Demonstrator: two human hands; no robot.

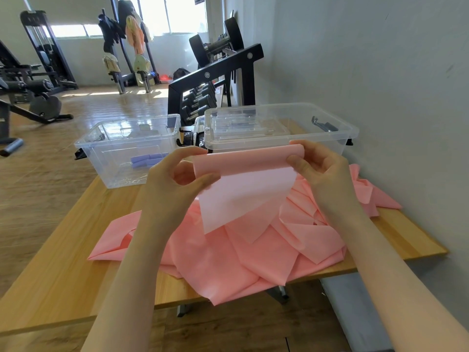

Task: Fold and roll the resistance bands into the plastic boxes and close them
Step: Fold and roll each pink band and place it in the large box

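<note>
While both hands pinch pink band (243,161) — rest heaped on table (76,237).

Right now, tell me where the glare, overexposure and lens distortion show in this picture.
Head view: the windows are blown out white; sun glare streaks the wooden floor and glints on the open clear box; the wide lens bends the table edges outward; both hands and the pink band are sharp.

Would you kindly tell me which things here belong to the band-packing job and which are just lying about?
Belonging to the job:
pink band, held by left hand and right hand
open box with purple rolls
lidded box

Lying about:
dumbbell rack
weight machine
</note>
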